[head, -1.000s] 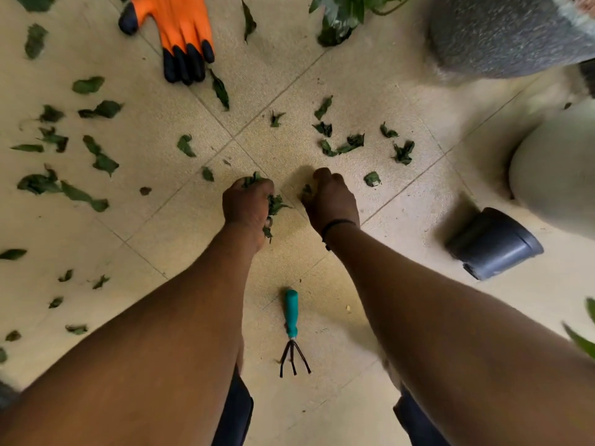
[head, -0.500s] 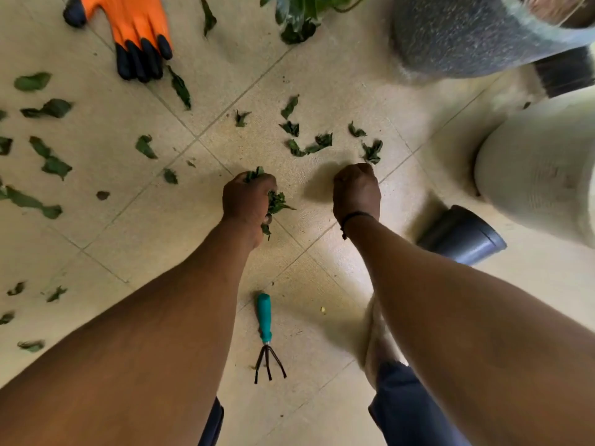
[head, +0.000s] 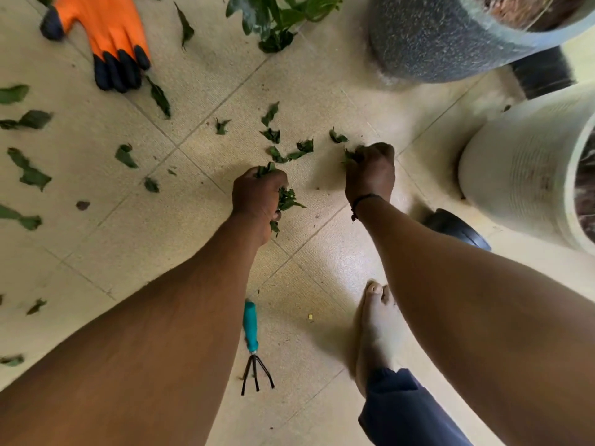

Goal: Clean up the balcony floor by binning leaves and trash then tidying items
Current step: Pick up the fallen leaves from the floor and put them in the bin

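I see my left hand clenched around a bunch of leaves, my right hand pinching more leaf scraps off the floor, loose leaves just beyond both grips, orange glove in far left corner, teal hand rake near my bare foot.

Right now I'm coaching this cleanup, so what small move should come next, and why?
Probably sweep the right hand left to the loose leaves lying between the two hands. It already pinches a few scraps at its fingertips, that cluster is the nearest litter, and the left hand looks full, leaves poking out of its grip. No bin shows.
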